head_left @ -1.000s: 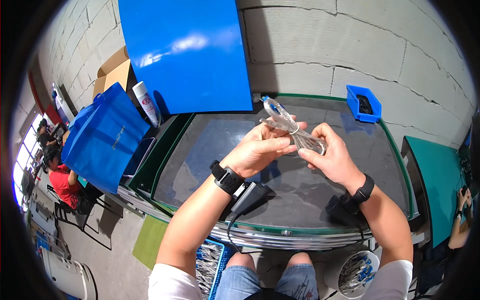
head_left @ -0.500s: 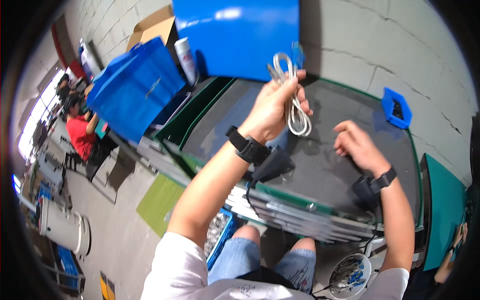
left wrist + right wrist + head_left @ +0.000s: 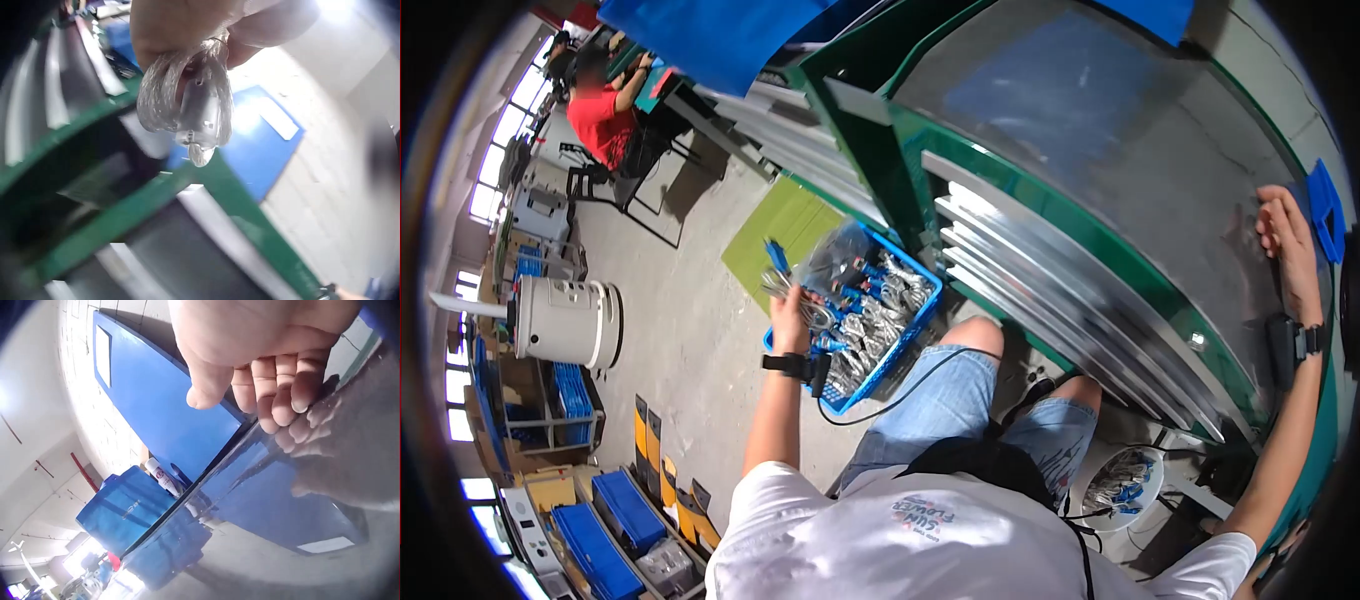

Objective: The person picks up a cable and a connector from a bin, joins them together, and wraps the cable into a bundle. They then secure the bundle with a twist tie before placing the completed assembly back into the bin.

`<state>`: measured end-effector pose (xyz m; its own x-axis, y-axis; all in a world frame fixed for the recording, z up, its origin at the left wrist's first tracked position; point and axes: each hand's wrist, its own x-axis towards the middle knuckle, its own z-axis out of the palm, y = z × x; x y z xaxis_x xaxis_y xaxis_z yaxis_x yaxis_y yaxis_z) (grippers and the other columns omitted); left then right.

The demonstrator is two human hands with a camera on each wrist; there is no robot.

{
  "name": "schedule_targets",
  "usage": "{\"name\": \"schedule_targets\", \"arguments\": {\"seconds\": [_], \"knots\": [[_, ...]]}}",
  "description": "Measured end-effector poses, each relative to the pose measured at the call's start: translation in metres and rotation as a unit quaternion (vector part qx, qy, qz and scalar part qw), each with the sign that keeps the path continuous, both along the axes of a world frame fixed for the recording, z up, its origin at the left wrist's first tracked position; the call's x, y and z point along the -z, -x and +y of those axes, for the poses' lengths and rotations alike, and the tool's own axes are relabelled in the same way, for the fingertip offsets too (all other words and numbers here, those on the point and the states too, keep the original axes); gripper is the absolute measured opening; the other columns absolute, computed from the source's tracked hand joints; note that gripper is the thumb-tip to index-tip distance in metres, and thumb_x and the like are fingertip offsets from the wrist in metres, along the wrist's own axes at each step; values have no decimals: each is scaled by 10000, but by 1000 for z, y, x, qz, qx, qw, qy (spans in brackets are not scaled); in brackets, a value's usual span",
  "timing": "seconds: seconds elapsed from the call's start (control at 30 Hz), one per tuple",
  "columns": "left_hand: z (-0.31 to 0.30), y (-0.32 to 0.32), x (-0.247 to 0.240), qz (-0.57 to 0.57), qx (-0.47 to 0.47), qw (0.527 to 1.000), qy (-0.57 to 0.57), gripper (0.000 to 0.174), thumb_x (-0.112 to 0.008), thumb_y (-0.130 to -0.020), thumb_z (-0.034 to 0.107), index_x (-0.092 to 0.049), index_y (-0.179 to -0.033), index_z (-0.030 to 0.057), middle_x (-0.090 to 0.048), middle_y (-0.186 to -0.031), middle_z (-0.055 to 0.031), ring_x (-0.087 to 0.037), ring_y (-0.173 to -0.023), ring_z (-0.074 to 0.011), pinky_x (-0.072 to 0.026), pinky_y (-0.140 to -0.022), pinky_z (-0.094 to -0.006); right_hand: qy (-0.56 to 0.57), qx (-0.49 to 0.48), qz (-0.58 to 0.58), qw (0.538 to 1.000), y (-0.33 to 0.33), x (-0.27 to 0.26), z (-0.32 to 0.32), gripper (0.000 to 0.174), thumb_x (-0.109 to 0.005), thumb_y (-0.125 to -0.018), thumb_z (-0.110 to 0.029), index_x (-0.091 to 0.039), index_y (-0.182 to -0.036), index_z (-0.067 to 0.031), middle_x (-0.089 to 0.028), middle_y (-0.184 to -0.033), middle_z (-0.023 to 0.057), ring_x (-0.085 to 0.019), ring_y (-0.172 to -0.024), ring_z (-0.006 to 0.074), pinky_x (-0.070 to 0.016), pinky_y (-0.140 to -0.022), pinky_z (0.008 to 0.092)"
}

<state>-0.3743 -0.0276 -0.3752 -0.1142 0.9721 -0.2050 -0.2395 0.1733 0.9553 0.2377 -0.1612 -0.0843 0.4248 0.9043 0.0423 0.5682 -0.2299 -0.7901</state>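
My left hand is low at the left, over the near side of a blue basket full of bundled cables. It grips a coiled silvery cable with a blue connector standing up from it. In the left wrist view a clear-capped plug hangs from the coil, below the fingers. My right hand is at the far right, close over the dark tabletop, fingers loosely bent and holding nothing. A grey plastic bag lies on the cables in the basket.
Beside my right hand is a blue bin. A white bucket of cables stands by my legs. The table's metal-railed front runs along my knees. Green matting lies behind the basket. A seated person in red is farther off.
The left hand has carried the cable from above the table down left to the basket. The right hand let go of the cable and moved right. The head view has turned left and down.
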Motion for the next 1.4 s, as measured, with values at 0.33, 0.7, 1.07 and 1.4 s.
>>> {"name": "schedule_targets", "arguments": {"seconds": [0.33, 0.7, 1.07, 1.4], "knots": [[-64, 78, 272, 240, -137, 923, 269, 415, -639, -778, 16, -428, -1133, 62, -577, -884, -101, -596, -724, -211, -488, -633, -361, -15, 38, -30, 999, -40, 16, 2, 339, -419, -969, -324, -508, -1167, -64, -474, -763, -59, -392, -583, -18, -307, -512, 121], [-74, 70, 352, 335, 172, 850, 368, 859, -763, -639, 256, -305, -1292, -64, -514, -1193, -252, -512, -1106, -343, -398, -950, -357, -46, 67, 32, 996, -32, 7, 6, 361, -470, -941, -342, -535, -1099, -24, -501, -744, -2, -421, -563, 42, -336, -493, 153], [-36, 34, 307, 484, -34, 737, 471, 691, -725, -650, 243, -414, -1195, -47, -530, -1151, -256, -516, -1093, -381, -427, -911, -410, -35, 79, -38, 996, -4, 4, 17, 360, -440, -950, -346, -541, -1022, -8, -452, -705, 6, -395, -545, 77, -311, -475, 180], [74, 10, 352, 698, 343, 628, -8, 422, -535, -748, 140, -568, -1168, 114, -426, -1346, -144, -427, -1210, -309, -342, -1018, -404, -107, 225, -79, 965, -33, 25, 9, 351, -432, -963, -316, -532, -1154, -40, -485, -745, -61, -414, -551, -35, -353, -491, 89]]}}
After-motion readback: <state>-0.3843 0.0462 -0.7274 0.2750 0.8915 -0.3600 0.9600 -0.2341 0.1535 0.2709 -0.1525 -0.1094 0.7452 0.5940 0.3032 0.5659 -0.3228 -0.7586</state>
